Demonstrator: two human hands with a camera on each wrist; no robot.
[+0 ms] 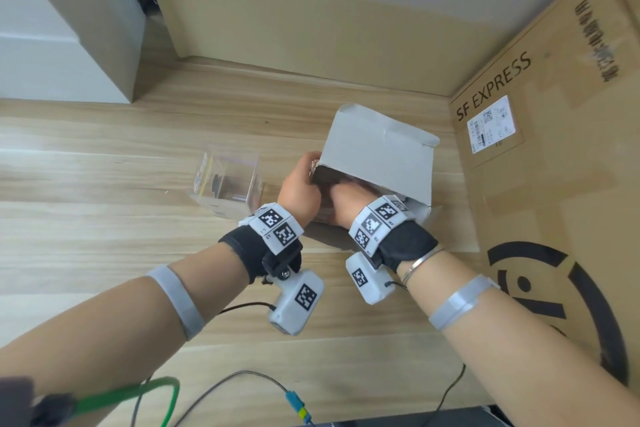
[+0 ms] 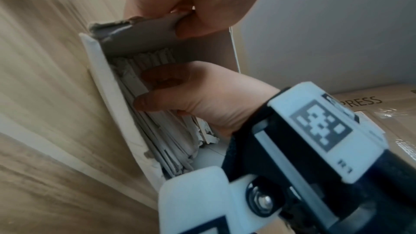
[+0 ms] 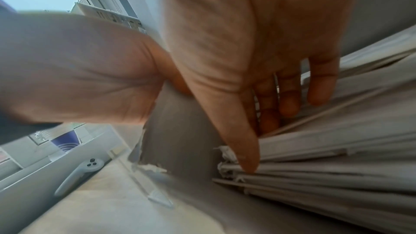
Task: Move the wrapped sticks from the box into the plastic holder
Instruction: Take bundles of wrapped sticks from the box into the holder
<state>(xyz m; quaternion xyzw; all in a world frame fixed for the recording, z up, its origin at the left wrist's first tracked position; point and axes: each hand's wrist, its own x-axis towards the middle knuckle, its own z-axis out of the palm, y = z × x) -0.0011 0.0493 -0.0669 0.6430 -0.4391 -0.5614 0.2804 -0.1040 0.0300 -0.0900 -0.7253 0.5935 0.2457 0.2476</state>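
An open grey-white box [image 1: 381, 149] lies on the wooden table, its mouth towards me. My left hand [image 1: 301, 184] pinches the torn left flap [image 2: 139, 26] between thumb and fingers. My right hand [image 1: 341, 199] reaches into the box. Its fingers [image 3: 290, 102] dig between the paper-wrapped sticks [image 3: 337, 166], and its thumb [image 3: 245, 157] presses on the stick ends, so some sticks are pinched between them. The left wrist view shows the sticks [image 2: 162, 134] packed along the box wall. The clear plastic holder [image 1: 228, 180] stands left of the box, beside my left hand.
A big SF Express carton [image 1: 554, 149] walls off the right side. Cardboard [image 1: 294, 28] closes the back and a white cabinet [image 1: 52, 45] stands far left. Cables [image 1: 242, 388] and a green cord [image 1: 138, 395] trail near the front edge. A white controller [image 3: 76, 175] lies beyond the holder.
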